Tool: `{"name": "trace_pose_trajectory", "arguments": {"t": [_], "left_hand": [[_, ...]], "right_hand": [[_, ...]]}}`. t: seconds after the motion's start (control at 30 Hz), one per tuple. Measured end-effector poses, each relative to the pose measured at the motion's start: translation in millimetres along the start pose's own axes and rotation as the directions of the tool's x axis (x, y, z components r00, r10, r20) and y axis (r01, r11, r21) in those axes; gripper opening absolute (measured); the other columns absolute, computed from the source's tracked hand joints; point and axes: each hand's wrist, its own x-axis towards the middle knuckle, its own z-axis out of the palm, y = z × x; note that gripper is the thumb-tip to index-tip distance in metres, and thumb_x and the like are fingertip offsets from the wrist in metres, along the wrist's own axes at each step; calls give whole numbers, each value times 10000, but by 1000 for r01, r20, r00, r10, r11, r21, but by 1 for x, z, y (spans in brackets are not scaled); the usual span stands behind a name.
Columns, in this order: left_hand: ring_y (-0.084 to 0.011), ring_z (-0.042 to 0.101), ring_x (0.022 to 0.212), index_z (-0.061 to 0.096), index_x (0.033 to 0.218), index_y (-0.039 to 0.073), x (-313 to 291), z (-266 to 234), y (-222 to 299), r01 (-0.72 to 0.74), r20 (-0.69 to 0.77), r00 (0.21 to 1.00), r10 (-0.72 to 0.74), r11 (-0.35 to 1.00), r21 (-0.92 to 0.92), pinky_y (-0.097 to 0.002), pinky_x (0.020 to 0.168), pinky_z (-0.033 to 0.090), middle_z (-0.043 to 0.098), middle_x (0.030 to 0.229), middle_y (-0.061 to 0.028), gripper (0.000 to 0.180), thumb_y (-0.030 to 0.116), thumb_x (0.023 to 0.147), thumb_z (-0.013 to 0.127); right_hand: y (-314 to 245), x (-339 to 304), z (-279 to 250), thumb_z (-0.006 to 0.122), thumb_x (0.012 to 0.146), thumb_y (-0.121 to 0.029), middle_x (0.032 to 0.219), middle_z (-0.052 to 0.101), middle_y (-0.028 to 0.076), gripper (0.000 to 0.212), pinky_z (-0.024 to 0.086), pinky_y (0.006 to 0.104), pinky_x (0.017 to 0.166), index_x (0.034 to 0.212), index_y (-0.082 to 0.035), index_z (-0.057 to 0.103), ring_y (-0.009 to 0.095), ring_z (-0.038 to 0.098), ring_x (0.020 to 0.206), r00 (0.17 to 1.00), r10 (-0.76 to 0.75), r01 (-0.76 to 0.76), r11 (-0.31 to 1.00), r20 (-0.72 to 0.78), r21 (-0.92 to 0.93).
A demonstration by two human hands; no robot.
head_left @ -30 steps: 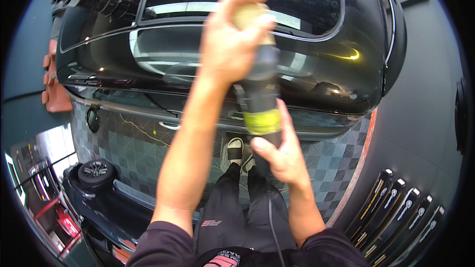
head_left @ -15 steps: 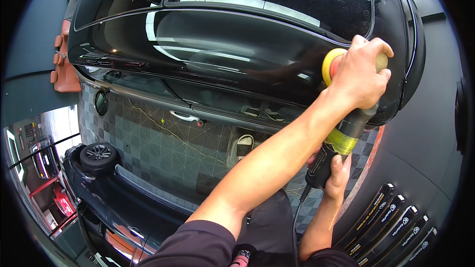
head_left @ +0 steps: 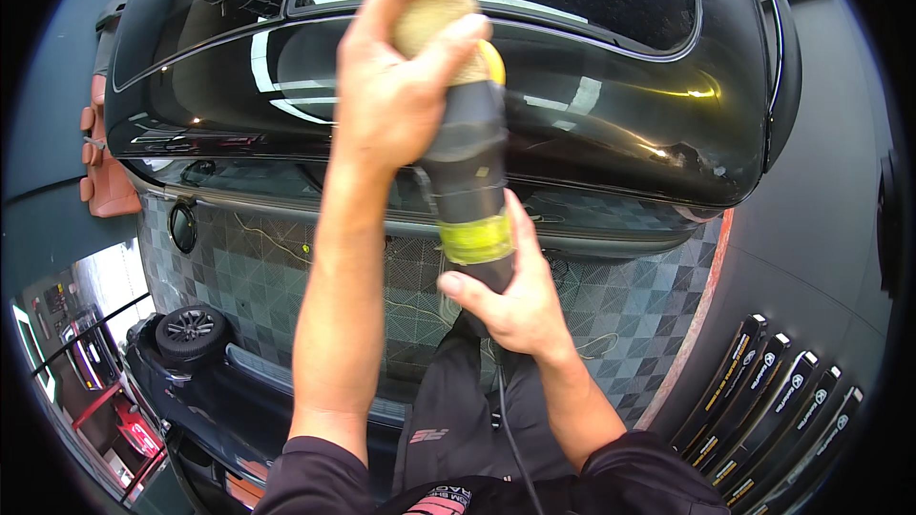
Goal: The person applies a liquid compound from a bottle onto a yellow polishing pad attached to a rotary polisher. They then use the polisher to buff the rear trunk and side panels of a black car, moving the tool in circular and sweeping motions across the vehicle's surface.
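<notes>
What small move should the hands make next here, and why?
Perhaps slide the polisher left along the black panel: the left hand cups its tan cap, the right hand holds its handle, and the panel runs on that way.

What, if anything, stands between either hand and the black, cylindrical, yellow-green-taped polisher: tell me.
Nothing visible: the left hand directly grips the rounded tan head of the polisher, the right hand its black rear end.

The power tool (head_left: 468,157) is black with a yellow-green band (head_left: 477,240), the car (head_left: 611,138) black, and the floor (head_left: 649,272) checkered grey.
</notes>
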Motion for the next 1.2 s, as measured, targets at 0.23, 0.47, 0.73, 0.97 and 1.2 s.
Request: {"name": "trace_pose_trajectory", "arguments": {"t": [0.23, 0.47, 0.73, 0.97, 1.2], "left_hand": [[-212, 717, 1009, 607, 1321, 17, -7, -80, -1, 45, -133, 989, -57, 995, -87, -317, 878, 599, 687, 1137, -128, 374, 76, 966, 712], [-251, 703, 1071, 553, 1365, 19, -38, -91, -7, -3, -224, 975, -13, 997, -73, -361, 932, 592, 668, 1176, -147, 401, 70, 988, 680], [-161, 679, 1025, 611, 1296, 47, -51, -7, -11, -39, -161, 987, 26, 996, -82, -298, 905, 555, 689, 1159, -101, 364, 34, 949, 721], [-160, 672, 1000, 653, 1227, 60, -46, 102, -8, -90, -38, 995, 93, 994, 67, -308, 886, 561, 690, 1126, -74, 365, 39, 876, 752], [-353, 605, 1092, 688, 1103, 73, -68, 236, -9, -134, 53, 988, 142, 982, -132, -468, 973, 476, 670, 1022, -145, 369, 41, 749, 789]], "right_hand": [[-3, 26, 39, 839, 848, -345, 1346, 651, 244, 1037, 492, 443, 1085, 1636, -100, 211, 381, 649, 1260, 985, 21, 14, 981, 174, -193], [6, 26, 26, 879, 785, -394, 1396, 613, 246, 1101, 477, 464, 1112, 1631, -125, 227, 413, 600, 1309, 969, 23, 77, 918, 245, -389], [15, -6, -40, 947, 718, -316, 1364, 651, 218, 1148, 492, 437, 1093, 1615, -92, 268, 354, 643, 1277, 989, 9, 41, 943, 149, -329], [23, -44, -109, 923, 713, -120, 1213, 667, 122, 961, 546, 377, 978, 1502, -17, 384, 224, 683, 1047, 997, 21, -29, 992, -68, -124], [41, -88, -184, 861, 757, -99, 1107, 690, 89, 643, 569, 314, 834, 1305, 5, 541, 175, 692, 917, 960, -65, 63, 998, -271, -15]]}}
